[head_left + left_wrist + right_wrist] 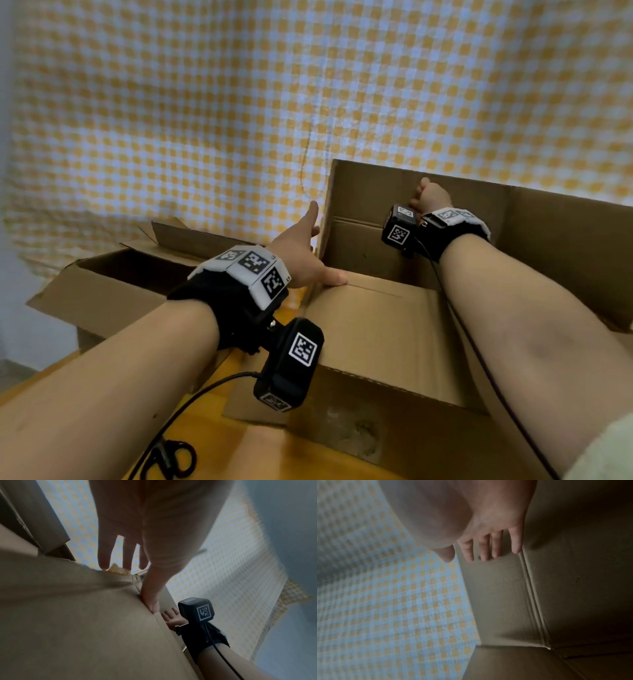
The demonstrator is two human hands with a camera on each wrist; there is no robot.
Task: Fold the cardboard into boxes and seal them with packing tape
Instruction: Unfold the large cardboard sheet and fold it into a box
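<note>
Head view: taken from above and behind both forearms, angled forward and down over the open cardboard box (394, 329) toward the checked cloth (239, 102). Left wrist view: set close under the left hand (145, 527), directed along the fingers at a box flap. Right wrist view: set close under the right hand (488, 524), directed into the box interior. Box and checked cloth are shared by all three views; the right hand is also caught in the left wrist view.

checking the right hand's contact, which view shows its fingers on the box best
Right wrist view: the right hand lays straight fingers flat on the box inner wall. Head view shows only its back; left wrist view, a distant glimpse.
</note>
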